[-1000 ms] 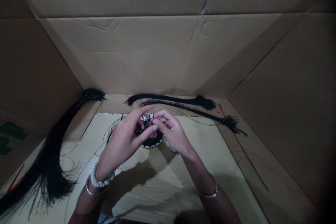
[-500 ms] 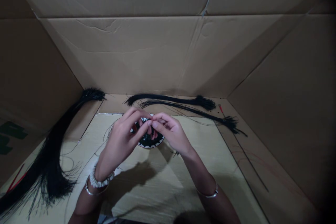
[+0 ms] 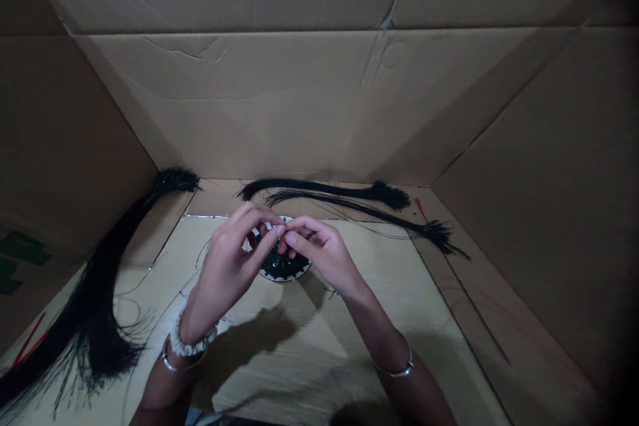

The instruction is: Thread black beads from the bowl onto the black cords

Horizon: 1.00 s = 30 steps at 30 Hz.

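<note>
Above a round bowl [image 3: 284, 267] of small dark pieces, both hands meet fingertip to fingertip. My left hand [image 3: 237, 259] has its thumb and index finger pinched together; whatever lies between them is too small to make out. My right hand [image 3: 327, 254] also pinches with thumb and index finger, touching the left fingertips, and its hold is hidden too. The bowl has a white rim with dark marks and is partly covered by the fingers. A white scrunchie [image 3: 187, 339] circles the left wrist, and each wrist wears a thin metal bangle.
A thick bundle of black strands [image 3: 107, 293] lies along the left side. Two thinner black bundles [image 3: 319, 186] stretch behind the hands. Cardboard walls [image 3: 259, 106] enclose the back and sides. On the right lies a long thin dark rod [image 3: 476, 309].
Both hands have shifted slightly to the left, still fingertip to fingertip. The bundles and bowl have stayed in place.
</note>
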Motion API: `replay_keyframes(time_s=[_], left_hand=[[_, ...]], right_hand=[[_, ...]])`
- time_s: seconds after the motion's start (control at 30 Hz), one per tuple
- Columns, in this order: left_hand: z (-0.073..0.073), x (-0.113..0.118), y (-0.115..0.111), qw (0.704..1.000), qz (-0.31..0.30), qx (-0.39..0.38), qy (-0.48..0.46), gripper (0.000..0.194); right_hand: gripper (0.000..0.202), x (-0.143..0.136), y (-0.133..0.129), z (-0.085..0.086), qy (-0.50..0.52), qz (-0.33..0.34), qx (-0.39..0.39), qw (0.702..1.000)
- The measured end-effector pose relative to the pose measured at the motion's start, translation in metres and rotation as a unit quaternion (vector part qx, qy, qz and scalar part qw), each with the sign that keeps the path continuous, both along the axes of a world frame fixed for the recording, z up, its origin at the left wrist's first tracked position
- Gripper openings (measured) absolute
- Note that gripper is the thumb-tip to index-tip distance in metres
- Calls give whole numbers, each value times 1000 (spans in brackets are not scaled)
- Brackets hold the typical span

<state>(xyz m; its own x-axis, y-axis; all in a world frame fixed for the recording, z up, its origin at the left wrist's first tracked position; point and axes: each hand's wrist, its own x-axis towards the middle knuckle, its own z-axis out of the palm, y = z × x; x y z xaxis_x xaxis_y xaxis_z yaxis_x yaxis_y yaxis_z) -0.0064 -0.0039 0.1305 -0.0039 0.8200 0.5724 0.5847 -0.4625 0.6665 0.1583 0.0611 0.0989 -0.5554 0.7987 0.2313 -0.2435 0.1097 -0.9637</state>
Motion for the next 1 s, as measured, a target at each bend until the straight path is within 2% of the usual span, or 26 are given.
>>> replay_keyframes(time_s=[0.27, 0.5, 0.77, 1.0], left_hand=[[-1, 1, 0, 1000, 4, 1, -5, 9], [0, 1, -2, 1000, 2, -2, -9, 20], [0, 2, -3, 1000, -3, -11, -9, 23], [-3, -1, -2, 1000, -17, -14, -11, 28]], right_hand=[[17, 0, 1, -2, 4, -10, 2, 1000], [14, 1, 4, -6, 14, -16, 1, 1000], [17, 4, 4, -4, 0, -43, 0, 999], [17, 3, 3, -3, 16, -41, -4, 999]])
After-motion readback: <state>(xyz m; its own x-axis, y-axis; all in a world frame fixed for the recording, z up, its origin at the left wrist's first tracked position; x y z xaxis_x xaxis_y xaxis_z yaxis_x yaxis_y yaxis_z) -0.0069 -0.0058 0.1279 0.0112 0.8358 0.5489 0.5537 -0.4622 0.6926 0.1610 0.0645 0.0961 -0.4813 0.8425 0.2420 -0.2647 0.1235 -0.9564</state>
